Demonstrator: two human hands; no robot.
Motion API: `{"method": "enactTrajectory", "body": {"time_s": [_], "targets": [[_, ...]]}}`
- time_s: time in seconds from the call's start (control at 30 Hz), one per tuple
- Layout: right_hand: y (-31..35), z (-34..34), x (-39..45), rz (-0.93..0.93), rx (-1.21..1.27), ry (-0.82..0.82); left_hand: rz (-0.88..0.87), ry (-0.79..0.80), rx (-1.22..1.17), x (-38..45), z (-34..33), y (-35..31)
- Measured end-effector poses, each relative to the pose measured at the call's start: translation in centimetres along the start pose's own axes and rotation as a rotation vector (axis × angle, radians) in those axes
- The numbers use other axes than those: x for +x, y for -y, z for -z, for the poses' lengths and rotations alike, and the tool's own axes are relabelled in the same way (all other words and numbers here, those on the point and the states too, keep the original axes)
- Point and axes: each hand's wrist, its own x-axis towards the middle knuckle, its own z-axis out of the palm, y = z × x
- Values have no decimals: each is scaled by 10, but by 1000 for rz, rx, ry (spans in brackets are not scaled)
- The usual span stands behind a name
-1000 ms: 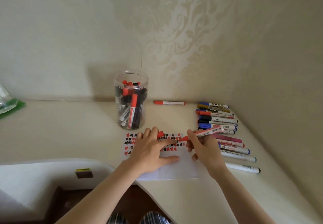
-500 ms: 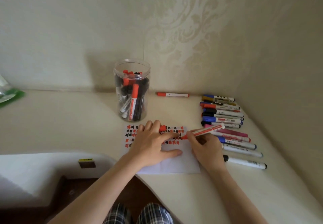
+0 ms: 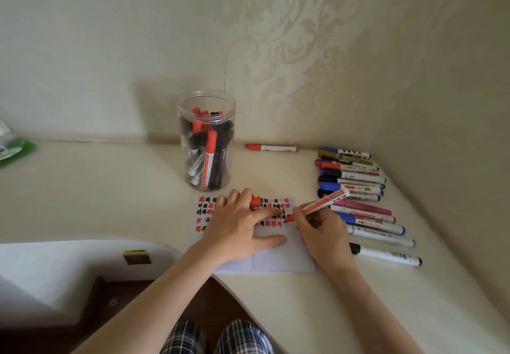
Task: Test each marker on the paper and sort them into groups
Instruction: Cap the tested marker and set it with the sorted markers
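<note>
A white paper lies near the table's front edge, its upper part covered with red and black scribbles. My left hand presses flat on it and keeps a red cap between the fingers. My right hand grips an uncapped red marker, whose tip touches the paper by the scribbles. A clear jar behind the paper holds several red and black markers. To the right lies a row of several sorted markers. One red marker lies alone by the wall.
The cream table meets walls at the back and right. A green and clear object sits at the far left edge. A white ledge with a small yellow label is below left. Plaid trousers show at the bottom.
The red marker's tip has stayed at the right end of the scribbles, shifting only slightly. My left hand has kept holding the paper. The camera view moved a little.
</note>
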Motion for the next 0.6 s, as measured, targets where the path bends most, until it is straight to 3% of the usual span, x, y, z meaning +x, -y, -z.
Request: {"method": "enactTrajectory", "body": {"time_s": [0.6], "targets": [[0,-1,-1,-15,13,-35,-4,0,-7,0,0,0]]}}
